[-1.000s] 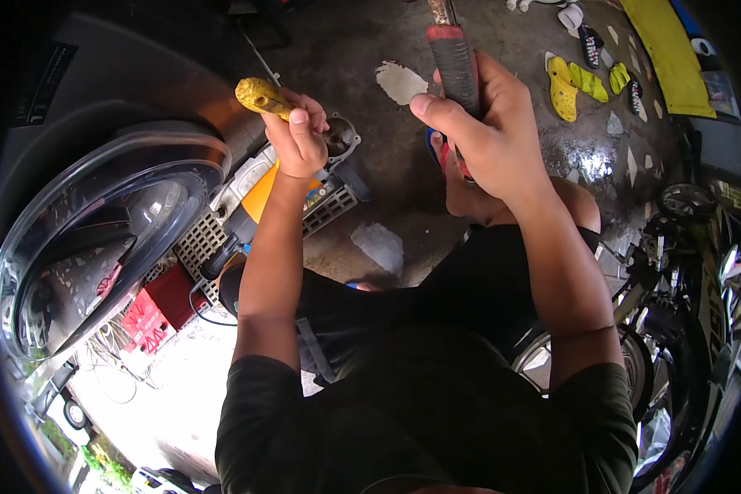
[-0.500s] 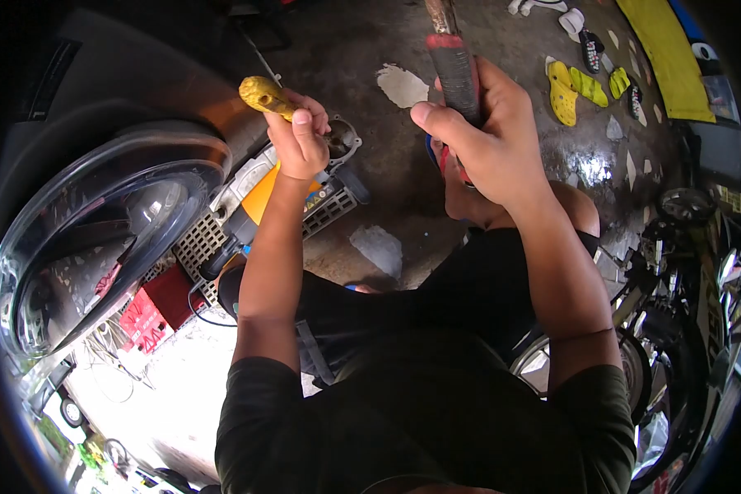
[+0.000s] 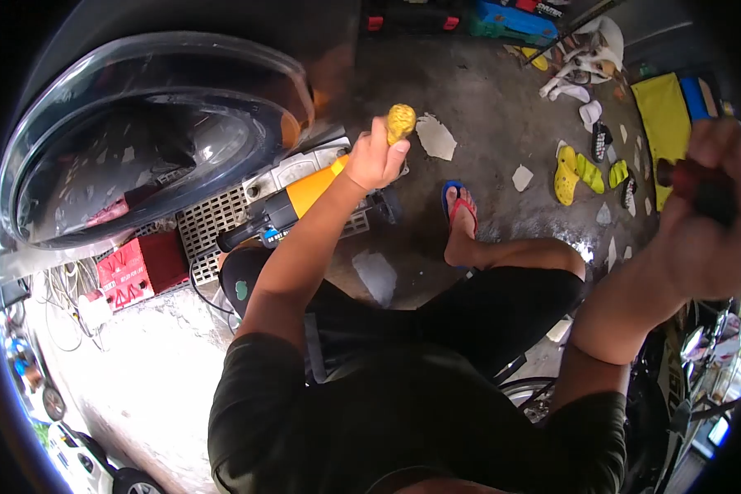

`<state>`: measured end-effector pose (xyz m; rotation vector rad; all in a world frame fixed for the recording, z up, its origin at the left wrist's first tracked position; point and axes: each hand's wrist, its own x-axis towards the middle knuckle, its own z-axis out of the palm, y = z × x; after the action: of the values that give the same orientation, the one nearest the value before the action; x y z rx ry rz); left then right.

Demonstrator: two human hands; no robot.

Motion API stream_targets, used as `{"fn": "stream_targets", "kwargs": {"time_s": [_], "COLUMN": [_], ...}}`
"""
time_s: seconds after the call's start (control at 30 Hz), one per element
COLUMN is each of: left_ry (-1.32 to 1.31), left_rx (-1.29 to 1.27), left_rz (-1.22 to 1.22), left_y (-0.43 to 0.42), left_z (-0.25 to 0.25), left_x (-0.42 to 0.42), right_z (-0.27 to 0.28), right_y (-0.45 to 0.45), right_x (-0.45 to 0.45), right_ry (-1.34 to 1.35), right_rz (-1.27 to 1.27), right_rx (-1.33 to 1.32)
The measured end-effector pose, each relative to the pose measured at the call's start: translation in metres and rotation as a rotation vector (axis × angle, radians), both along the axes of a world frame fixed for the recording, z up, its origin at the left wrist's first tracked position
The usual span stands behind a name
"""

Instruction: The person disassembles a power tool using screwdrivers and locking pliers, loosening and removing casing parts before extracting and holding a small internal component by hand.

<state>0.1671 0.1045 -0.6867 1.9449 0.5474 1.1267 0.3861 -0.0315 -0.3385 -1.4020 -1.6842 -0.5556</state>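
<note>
My left hand [image 3: 375, 160] is closed around a tool with a worn, pitted yellow handle [image 3: 401, 119], whose rounded end sticks up above the fingers. The rest of that tool is hidden. Just below this hand lies a yellow-orange power tool [image 3: 305, 196] with a grey metal housing, resting on a pale plastic grate [image 3: 206, 216]. High at the far right, my right hand [image 3: 692, 239] is blurred but wrapped around a tool with a black-and-red grip [image 3: 708, 193]. That tool's far end is not visible.
A large, glossy oval with a clear rim [image 3: 160, 49] stands at the left above a red box [image 3: 132, 267]. Yellow clogs [image 3: 566, 177] and other footwear lie at right. A dog [image 3: 597, 58] lies at the back. My sandalled foot [image 3: 461, 218] is on the floor.
My right hand has swung up and out to the far right with its tool. My left hand now appears further right with the yellow-handled tool, and the camera view has shifted.
</note>
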Motion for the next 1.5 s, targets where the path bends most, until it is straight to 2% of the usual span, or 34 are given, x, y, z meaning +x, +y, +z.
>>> {"fn": "stream_targets", "kwargs": {"time_s": [0.03,0.07,0.13,0.17,0.2,0.23,0.3,0.33,0.4,0.47,0.5,0.6,0.7,0.73,0.77,0.83,0.93,1.07,1.13,1.17,1.27,1.3,1.37,1.47,1.5], "left_ry": [0.051,0.009,0.137,0.096,0.066,-0.029,0.043,0.077,-0.059,-0.180,-0.147,-0.490,-0.585,-0.619,-0.527,-0.265,-0.142,0.275,0.513,0.669,0.965,1.027,1.142,1.177,1.165], "left_rx": [0.070,0.095,0.047,0.151,0.277,0.000,-0.009,-0.019,-0.023,0.064,0.242,0.139,0.363,0.336,0.359,0.408,0.413,0.146,0.105,-0.002,0.023,-0.060,0.076,0.110,0.093], "left_rz": [0.048,0.023,0.071,0.074,0.077,0.010,0.078,0.097,0.117,0.035,0.021,-0.001,-0.004,-0.085,-0.222,-0.331,-0.305,-0.362,-0.353,-0.382,-0.391,-0.393,-0.437,-0.354,-0.297], "left_y": [0.000,0.000,-0.005,-0.008,-0.002,-0.001,0.007,0.001,0.003,0.002,0.011,-0.002,-0.035,-0.060,-0.076,-0.107,-0.126,-0.136,-0.147,-0.150,-0.157,-0.155,-0.145,-0.147,-0.151], "left_z": [-0.004,-0.008,-0.015,-0.012,-0.007,-0.006,-0.021,-0.030,-0.030,-0.018,-0.028,-0.019,0.008,0.007,0.008,0.004,-0.011,-0.017,-0.027,-0.032,-0.098,-0.109,-0.137,-0.127,-0.109], "left_x": [0.000,0.001,-0.001,0.007,0.001,-0.002,-0.005,-0.005,0.000,-0.001,-0.002,0.002,-0.005,-0.005,-0.012,-0.015,0.009,0.016,0.033,0.040,0.051,0.054,0.052,0.038,0.031], "right_z": [0.016,0.000,-0.095,-0.139,-0.159,-0.151,-0.127,-0.114,-0.104,-0.116,-0.125,-0.182,-0.183,-0.180,-0.189,-0.185,-0.184,-0.199,-0.205,-0.206,-0.209,-0.211,-0.213,-0.211,-0.207], "right_y": [0.003,0.006,0.005,-0.011,-0.026,-0.034,-0.031,-0.026,-0.019,-0.016,-0.012,-0.005,-0.008,-0.010,-0.010,-0.008,-0.006,-0.009,-0.013,-0.013,-0.015,-0.014,-0.014,-0.014,-0.013], "right_x": [0.008,0.003,-0.031,-0.042,-0.053,-0.059,-0.053,-0.051,-0.041,-0.038,-0.034,-0.033,-0.034,-0.032,-0.025,-0.029,-0.032,-0.026,-0.021,-0.019,-0.019,-0.018,-0.017,-0.020,-0.021], "right_ry": [-0.164,-0.160,-0.183,-0.186,-0.127,-0.068,0.117,0.301,0.368,0.449,0.488,0.765,1.217,1.341,1.280,1.286,1.336,1.253,1.130,1.064,1.053,1.000,0.895,0.917,0.904], "right_rz": [-0.102,-0.053,-0.208,-0.321,-0.384,-0.402,-0.407,-0.282,-0.324,-0.347,-0.353,-0.180,-0.119,-0.108,-0.054,-0.026,-0.049,-0.062,-0.099,-0.115,-0.127,-0.132,-0.148,-0.139,-0.155], "right_rx": [-0.233,-0.412,-0.987,-1.120,-1.136,-1.050,-0.817,-0.678,-0.672,-0.664,-0.659,-0.587,-0.900,-1.027,-1.032,-0.929,-0.914,-1.003,-1.070,-1.101,-1.068,-1.061,-1.044,-1.029,-1.053]}}
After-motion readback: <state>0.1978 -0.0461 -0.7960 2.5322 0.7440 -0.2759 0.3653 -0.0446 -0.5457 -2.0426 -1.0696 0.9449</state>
